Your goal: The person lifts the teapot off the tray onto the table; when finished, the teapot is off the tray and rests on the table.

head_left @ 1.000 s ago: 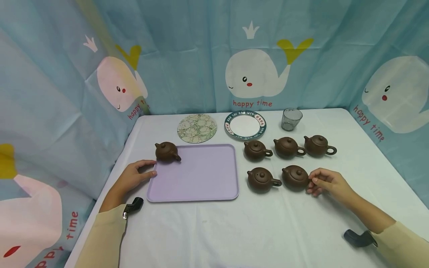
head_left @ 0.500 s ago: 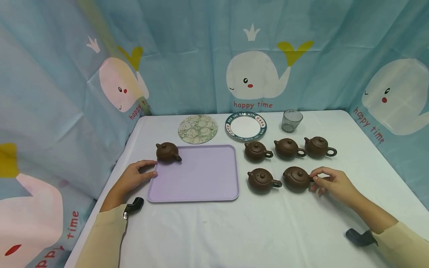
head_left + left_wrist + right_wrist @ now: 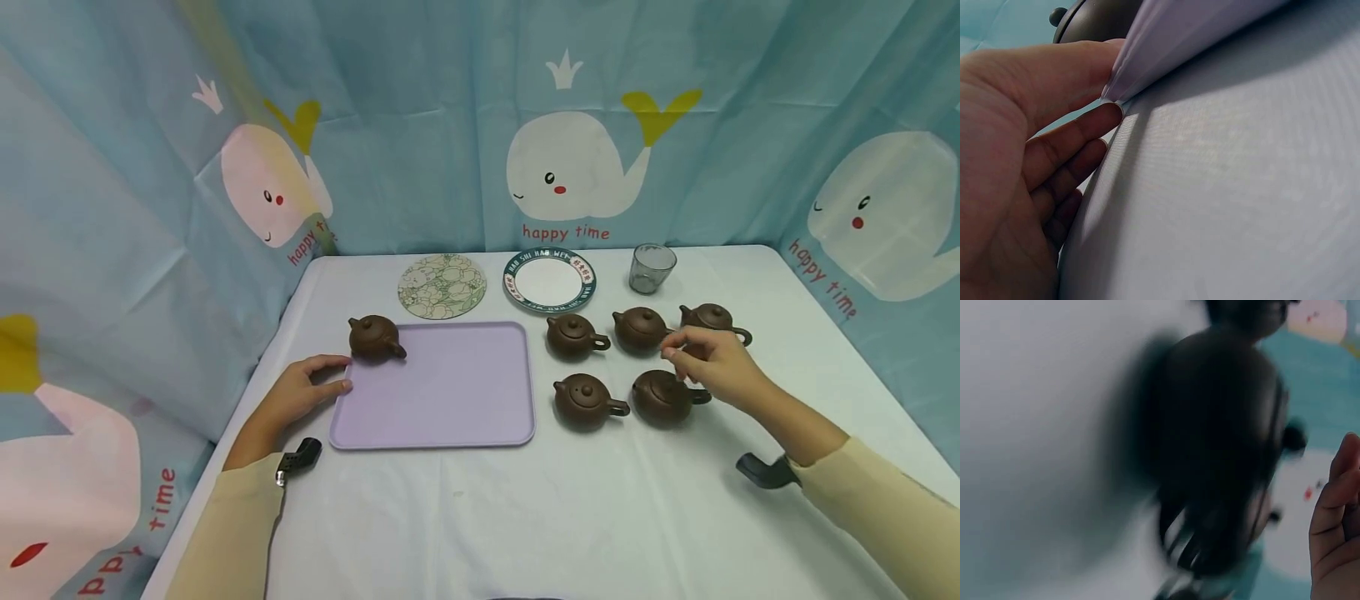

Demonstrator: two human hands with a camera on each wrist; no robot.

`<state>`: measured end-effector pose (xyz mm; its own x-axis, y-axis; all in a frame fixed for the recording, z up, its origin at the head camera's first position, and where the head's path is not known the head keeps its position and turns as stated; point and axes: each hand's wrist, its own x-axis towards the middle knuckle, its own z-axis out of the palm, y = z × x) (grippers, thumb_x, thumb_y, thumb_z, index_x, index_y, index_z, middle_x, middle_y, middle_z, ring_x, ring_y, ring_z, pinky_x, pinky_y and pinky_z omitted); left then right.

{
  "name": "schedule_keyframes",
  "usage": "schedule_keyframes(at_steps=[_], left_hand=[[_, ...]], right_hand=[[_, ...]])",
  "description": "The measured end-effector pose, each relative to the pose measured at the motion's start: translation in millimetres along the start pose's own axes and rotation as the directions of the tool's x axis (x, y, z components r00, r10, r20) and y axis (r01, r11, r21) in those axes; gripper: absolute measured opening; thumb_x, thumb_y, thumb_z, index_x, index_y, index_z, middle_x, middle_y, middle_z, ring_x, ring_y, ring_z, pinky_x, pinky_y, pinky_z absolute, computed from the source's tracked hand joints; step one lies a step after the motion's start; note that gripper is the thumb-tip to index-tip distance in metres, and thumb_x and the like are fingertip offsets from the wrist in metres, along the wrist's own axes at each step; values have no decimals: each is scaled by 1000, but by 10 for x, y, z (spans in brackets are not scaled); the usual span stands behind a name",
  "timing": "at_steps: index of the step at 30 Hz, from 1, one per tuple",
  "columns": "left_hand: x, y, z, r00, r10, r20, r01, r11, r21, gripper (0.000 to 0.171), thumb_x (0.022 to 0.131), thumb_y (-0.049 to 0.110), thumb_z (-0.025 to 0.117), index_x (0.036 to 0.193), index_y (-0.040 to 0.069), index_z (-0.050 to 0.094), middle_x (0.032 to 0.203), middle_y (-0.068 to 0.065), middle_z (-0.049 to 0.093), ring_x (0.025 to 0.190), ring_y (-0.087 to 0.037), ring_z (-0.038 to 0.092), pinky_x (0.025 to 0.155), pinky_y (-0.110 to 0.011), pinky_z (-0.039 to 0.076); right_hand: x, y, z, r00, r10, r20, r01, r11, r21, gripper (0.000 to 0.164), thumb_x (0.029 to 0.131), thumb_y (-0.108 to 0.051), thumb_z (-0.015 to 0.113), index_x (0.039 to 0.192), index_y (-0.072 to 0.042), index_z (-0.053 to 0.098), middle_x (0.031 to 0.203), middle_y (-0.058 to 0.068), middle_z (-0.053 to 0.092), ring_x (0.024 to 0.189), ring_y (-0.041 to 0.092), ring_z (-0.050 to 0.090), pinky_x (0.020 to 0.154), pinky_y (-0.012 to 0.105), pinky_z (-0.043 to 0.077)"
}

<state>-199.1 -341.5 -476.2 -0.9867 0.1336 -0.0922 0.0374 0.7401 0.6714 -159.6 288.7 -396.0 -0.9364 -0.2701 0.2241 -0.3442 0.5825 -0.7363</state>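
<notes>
My left hand (image 3: 300,396) lies at the left edge of the lilac tray (image 3: 442,392), thumb and fingertips touching its rim. A brown teapot (image 3: 373,339) sits at the tray's back left corner, just beyond this hand. My right hand (image 3: 716,367) hovers with loosely bent fingers above the front right teapot (image 3: 663,400), holding nothing. It partly hides the back right teapot (image 3: 708,315) and the handle of the back middle teapot (image 3: 640,329). Two more teapots, a back left one (image 3: 572,336) and a front left one (image 3: 587,400), stand nearer the tray. The right wrist view is dark and blurred.
A round floral mat (image 3: 442,286), a plate with a green rim (image 3: 550,282) and a clear glass (image 3: 652,268) line the table's back. A blue whale-print curtain (image 3: 420,167) hangs behind and beside the white-covered table (image 3: 480,525).
My right hand has let go of the front right teapot's handle and moved up, back and a little left. That teapot's handle now shows. The left hand stays at the tray.
</notes>
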Motion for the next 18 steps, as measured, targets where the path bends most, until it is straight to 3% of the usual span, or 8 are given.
schedule_keyframes(at_steps=[4,6,11,18], left_hand=[[7,-10,1,1000,1,0,-1,1000,0,64,83,46,75,133,9,59,144,-19,46,139,-42,29,109,-62,22],[6,-9,-3,1000,3,1,-3,1000,7,64,83,46,75,132,9,59,144,-19,46,138,-42,30,109,-62,22],[4,-11,-15,1000,0,3,0,1000,16,64,83,46,75,133,9,59,144,-19,46,138,-43,30,109,-63,22],[9,4,-17,1000,-7,9,7,1000,6,63,83,46,75,133,10,59,144,-18,46,139,-42,29,109,-62,22]], right_hand=[[275,-384,236,995,-54,80,49,997,62,8,93,-4,63,100,-3,67,68,9,60,58,21,57,51,28,48],[428,-514,394,989,-72,126,58,992,109,9,94,-6,63,101,-1,67,68,11,62,60,27,59,52,31,50],[819,-691,875,976,-60,207,5,966,258,17,95,-17,64,101,-2,68,76,14,63,64,33,60,53,33,52],[1210,-1071,1572,965,-16,263,-69,949,309,20,94,-24,64,102,-6,68,90,7,65,66,25,64,61,48,55]])
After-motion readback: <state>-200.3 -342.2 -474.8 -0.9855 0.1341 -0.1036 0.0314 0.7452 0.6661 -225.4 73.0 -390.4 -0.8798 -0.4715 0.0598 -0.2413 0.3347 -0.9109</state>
